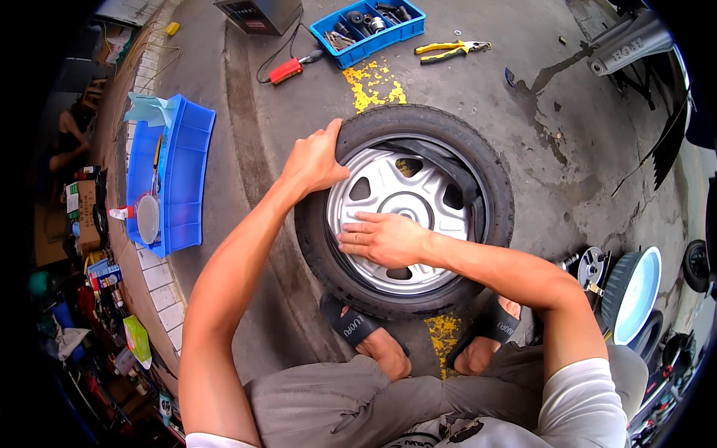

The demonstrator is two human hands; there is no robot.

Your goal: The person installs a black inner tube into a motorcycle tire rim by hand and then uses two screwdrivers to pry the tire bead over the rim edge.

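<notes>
A black tyre (pixel 499 201) lies flat on the ground between my feet, with a silver wheel rim (pixel 377 170) inside it. My left hand (pixel 317 158) grips the tyre's upper-left side, fingers over the outer edge and thumb toward the rim. My right hand (pixel 385 239) lies with fingers extended on the rim's face, left of and below the hub, holding nothing. Along the rim's upper-right edge, a loose fold of black rubber (pixel 457 168) shows inside the tyre; I cannot tell whether it is the bead or an inner tube.
Beyond the tyre stand a blue compartment tray (pixel 385 43) of metal parts, yellow-handled pliers (pixel 452 51) and a red-handled tool (pixel 286 71) with a cord. A blue bin (pixel 187 175) is at left. A round basin (pixel 635 295) stands at right. Another person sits far left.
</notes>
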